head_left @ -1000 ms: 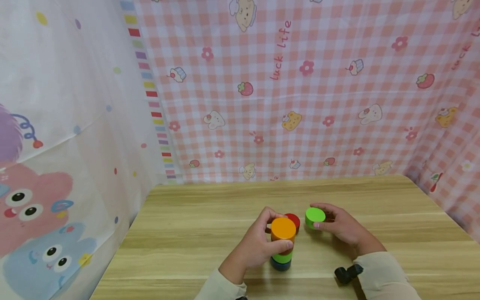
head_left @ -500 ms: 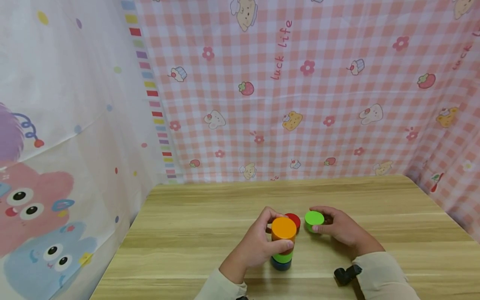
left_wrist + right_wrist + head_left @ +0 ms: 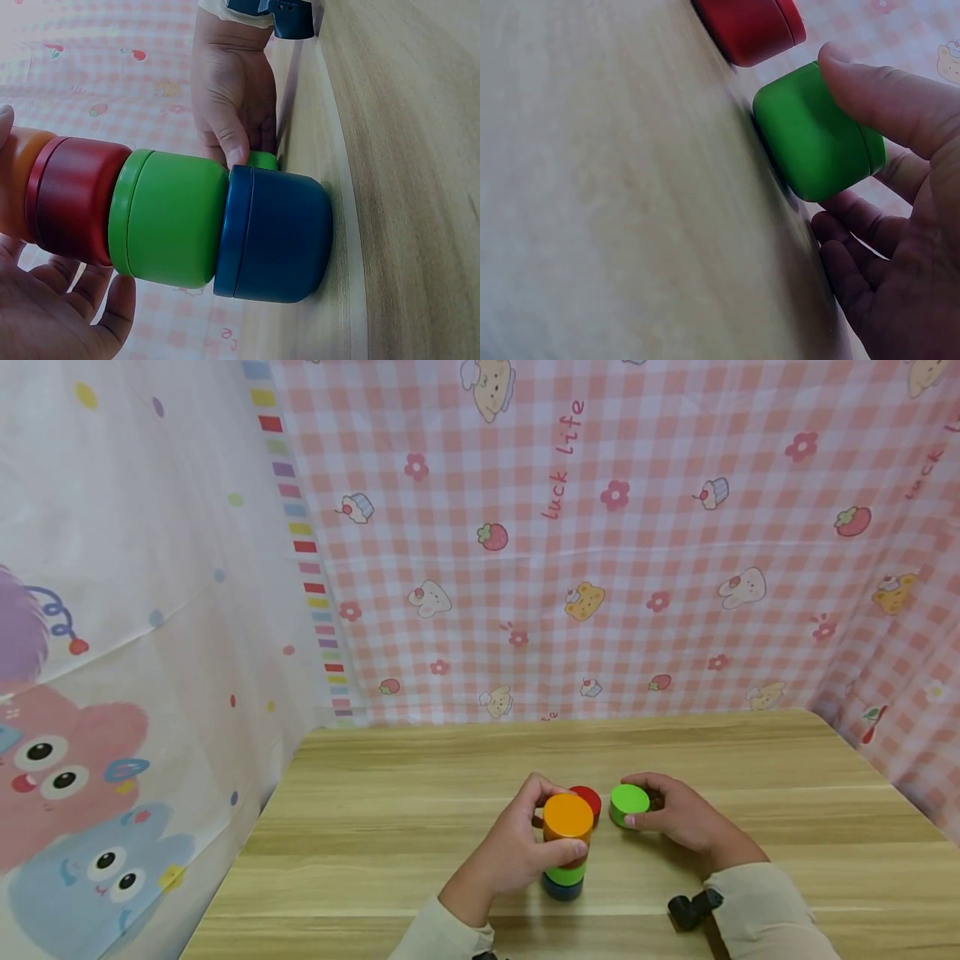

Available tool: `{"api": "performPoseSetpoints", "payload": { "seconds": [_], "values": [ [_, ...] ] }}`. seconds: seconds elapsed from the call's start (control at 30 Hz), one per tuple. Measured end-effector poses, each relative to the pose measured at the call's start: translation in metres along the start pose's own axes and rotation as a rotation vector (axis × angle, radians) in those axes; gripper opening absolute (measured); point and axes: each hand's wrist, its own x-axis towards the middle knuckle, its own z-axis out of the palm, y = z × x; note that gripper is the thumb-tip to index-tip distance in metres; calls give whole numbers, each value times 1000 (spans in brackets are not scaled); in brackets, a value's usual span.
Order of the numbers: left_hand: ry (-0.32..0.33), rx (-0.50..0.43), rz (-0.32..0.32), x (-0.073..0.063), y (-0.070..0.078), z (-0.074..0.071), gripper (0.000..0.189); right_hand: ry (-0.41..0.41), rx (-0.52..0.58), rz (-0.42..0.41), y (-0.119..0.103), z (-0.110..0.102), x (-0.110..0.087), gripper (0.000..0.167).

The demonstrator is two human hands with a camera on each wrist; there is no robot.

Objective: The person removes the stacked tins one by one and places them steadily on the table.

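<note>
A column of small round lidded jars stands upright on the table: the orange jar [image 3: 567,816] on top, then a red jar [image 3: 82,199], a green jar [image 3: 171,217] and a dark blue jar [image 3: 279,234] at the bottom. My left hand [image 3: 516,845] grips the column high up, thumb and fingers around the orange jar. To the right, my right hand [image 3: 686,817] holds a second green jar [image 3: 810,135] between thumb and fingers, its base right at the tabletop. Another red jar [image 3: 587,802] stands behind the column, partly hidden by it.
The wooden table [image 3: 390,793] runs back to a pink checked cloth [image 3: 465,635]. A white printed cloth [image 3: 187,677] hangs along the left side. Black wrist devices sit at the sleeves, the right one [image 3: 696,908] close above the table.
My right hand and its green jar have come down slightly toward the table. My left hand and the column have stayed in place.
</note>
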Motion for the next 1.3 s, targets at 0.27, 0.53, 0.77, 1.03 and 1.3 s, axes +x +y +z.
{"api": "performPoseSetpoints", "payload": {
  "seconds": [0.27,0.53,0.77,1.03,1.3],
  "values": [
    [-1,0,17,2,0,0,48,-2,-12,8,-1,0,-1,64],
    [7,-2,15,2,-1,1,48,27,-86,57,-3,-1,0,78],
    [7,4,5,1,1,2,49,84,-92,109,-9,-1,0,85],
    [13,4,0,-1,1,2,50,183,-110,40,-39,0,-3,81],
    [20,5,9,0,0,2,51,219,-83,-100,-75,4,-12,71]
  ]
}}
